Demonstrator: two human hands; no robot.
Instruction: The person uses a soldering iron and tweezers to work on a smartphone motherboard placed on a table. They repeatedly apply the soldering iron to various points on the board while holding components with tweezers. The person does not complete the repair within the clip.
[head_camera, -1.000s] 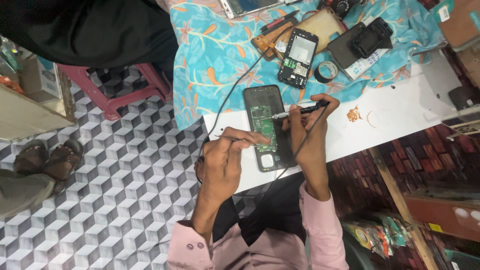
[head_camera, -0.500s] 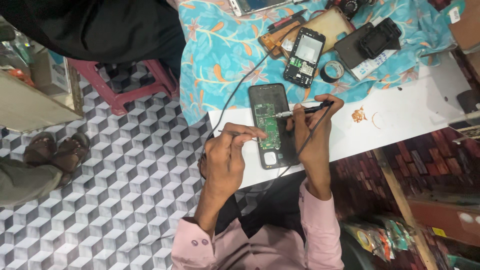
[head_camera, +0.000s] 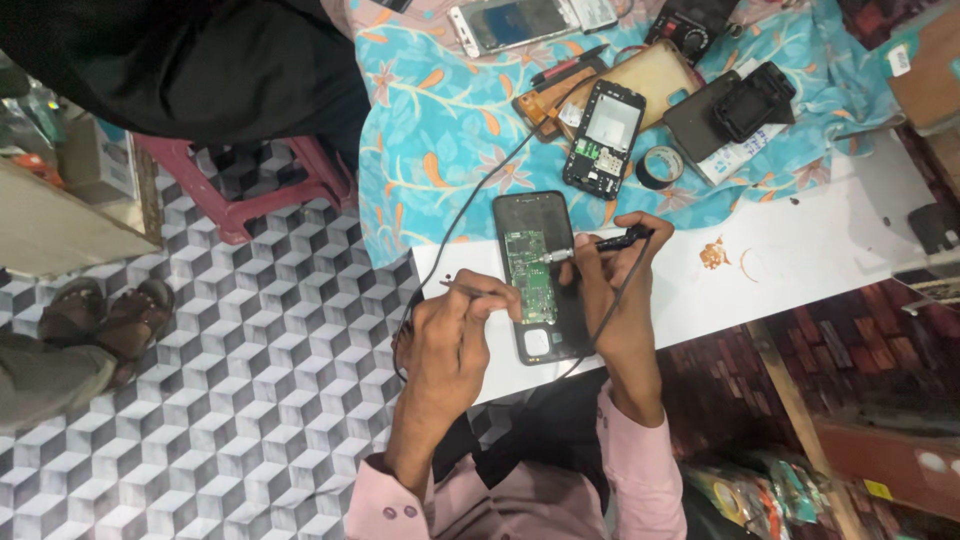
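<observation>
An opened black phone (head_camera: 538, 340) lies on the white table (head_camera: 800, 270), its green circuit board (head_camera: 529, 277) exposed. My right hand (head_camera: 612, 300) holds a black soldering iron (head_camera: 606, 243) with its tip touching the upper edge of the board. A dark cord runs from the iron over my wrist. My left hand (head_camera: 452, 335) pinches a thin metal tool (head_camera: 468, 291), like tweezers, pointing at the board's left side. Pink sleeves cover both forearms.
A teal floral cloth (head_camera: 450, 110) carries a second opened phone (head_camera: 603, 138), a tape roll (head_camera: 659, 167), a black device (head_camera: 745, 100) and a phone with a light screen (head_camera: 510, 22). A red stool (head_camera: 250, 195), a person in black (head_camera: 180, 60) and sandals (head_camera: 105, 315) are at left.
The view has shifted a little, so everything sits lower in frame. Both hands keep their tools on the phone's board, with the left hand drawn slightly closer to the board.
</observation>
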